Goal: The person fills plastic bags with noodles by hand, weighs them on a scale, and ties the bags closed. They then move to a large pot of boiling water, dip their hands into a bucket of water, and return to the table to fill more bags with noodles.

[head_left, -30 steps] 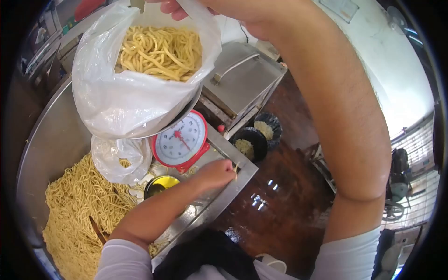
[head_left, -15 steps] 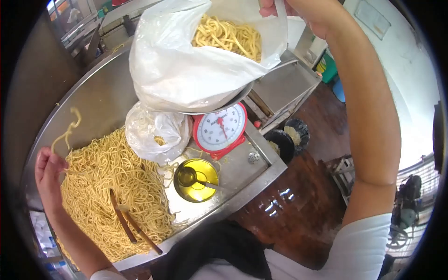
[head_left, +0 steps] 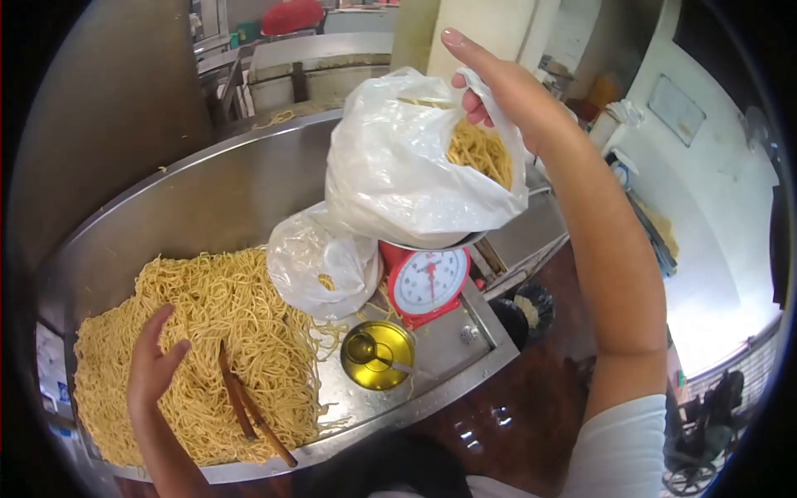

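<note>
My right hand (head_left: 508, 93) grips the upper edge of a white plastic bag (head_left: 390, 170), with one digit stretched out. Thick yellow noodles (head_left: 481, 153) show through the bag's mouth. The bag rests on the pan of a red dial scale (head_left: 430, 282). Over a large heap of noodles (head_left: 216, 290) hovers my left hand (head_left: 156, 361), open and holding nothing, thumb and fingers apart. A pair of wooden tongs or sticks (head_left: 237, 394) lies on the heap's near side. A second plastic bag (head_left: 320, 266), with noodles visible inside, sits beside the scale.
A metal bowl of yellow oil (head_left: 390, 365) with a ladle (head_left: 363, 349) in it stands before the scale. The steel basin's raised rim (head_left: 124, 212) curves around the back. Dark buckets (head_left: 531, 311) stand on the wet floor at the right.
My left hand has let go of the noodle strands it held and moved right and down over the heap. My right hand keeps the bag's edge. The camera view has shifted.
</note>
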### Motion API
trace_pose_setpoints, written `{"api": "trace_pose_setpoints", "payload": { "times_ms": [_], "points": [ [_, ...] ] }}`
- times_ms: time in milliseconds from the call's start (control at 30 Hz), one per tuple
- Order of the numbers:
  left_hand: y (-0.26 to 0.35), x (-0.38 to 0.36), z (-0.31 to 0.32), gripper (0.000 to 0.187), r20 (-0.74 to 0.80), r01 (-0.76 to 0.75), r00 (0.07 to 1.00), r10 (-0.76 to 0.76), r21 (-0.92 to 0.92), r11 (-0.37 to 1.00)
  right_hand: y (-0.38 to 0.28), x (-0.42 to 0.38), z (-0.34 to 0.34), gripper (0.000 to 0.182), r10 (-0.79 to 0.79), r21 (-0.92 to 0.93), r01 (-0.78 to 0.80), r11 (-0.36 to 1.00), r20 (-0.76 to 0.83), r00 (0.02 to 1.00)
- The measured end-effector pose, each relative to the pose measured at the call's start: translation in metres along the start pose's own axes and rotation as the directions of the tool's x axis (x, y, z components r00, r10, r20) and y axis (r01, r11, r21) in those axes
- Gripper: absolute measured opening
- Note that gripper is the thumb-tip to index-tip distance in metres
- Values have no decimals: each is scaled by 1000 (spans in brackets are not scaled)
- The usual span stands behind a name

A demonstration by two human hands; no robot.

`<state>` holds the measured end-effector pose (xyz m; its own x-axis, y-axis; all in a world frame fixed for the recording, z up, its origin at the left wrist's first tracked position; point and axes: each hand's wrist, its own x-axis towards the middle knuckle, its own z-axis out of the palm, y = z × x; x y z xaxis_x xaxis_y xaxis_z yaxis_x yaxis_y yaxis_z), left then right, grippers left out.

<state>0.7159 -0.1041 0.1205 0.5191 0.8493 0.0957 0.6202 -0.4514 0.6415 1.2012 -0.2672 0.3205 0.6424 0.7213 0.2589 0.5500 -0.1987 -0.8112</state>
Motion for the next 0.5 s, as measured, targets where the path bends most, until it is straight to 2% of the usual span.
{"api": "trace_pose_setpoints", "payload": {
  "times_ms": [33, 100, 133, 200, 267, 333, 367, 400, 433, 467, 500],
  "points": [
    [4, -4, 1, 60, 50, -25, 998, 26, -18, 1000, -3, 3, 1, 83, -9, 0, 9, 1000, 7, 1000],
    [10, -14, -1, 59, 93, -95, 990, 104, -100, 990, -7, 11, 6, 82, 7, -182, -9, 983, -14, 1000],
    [8, -18, -4, 59, 88, -85, 992, 93, -98, 992, -4, 15, 6, 82, 3, -179, -3, 984, -3, 1000],
    [2, -28, -9, 60, 131, -36, 990, 48, -92, 995, 7, 24, -2, 76, -90, -454, 17, 891, -139, 986],
    [-11, -39, -8, 59, 121, -3, 992, 21, -149, 989, 34, 45, -16, 68, -13, -422, -26, 906, -89, 996],
    [-24, -54, -10, 54, 96, 31, 995, -10, -220, 975, 48, 42, -9, 57, 34, -273, -29, 961, 13, 999],
    [-30, -60, -11, 54, 69, 69, 996, -56, -209, 975, 62, 53, -10, 52, 72, -327, -66, 943, 5, 997],
    [-36, -64, -12, 52, 55, 31, 998, -21, -189, 982, 79, 67, -9, 47, 109, -376, -100, 921, 3, 994],
    [-43, -69, -15, 50, 48, -2, 999, 10, -164, 986, 78, 71, -8, 36, 74, -266, -58, 962, 53, 996],
    [-48, -76, -18, 50, 30, 46, 999, -42, -146, 988, 80, 81, -7, 28, 134, -133, -140, 981, -54, 989],
    [-52, -80, -19, 48, 11, 34, 999, -33, -170, 985, 70, 82, -10, 24, 150, 110, -147, 983, -18, 988]
  ]
}}
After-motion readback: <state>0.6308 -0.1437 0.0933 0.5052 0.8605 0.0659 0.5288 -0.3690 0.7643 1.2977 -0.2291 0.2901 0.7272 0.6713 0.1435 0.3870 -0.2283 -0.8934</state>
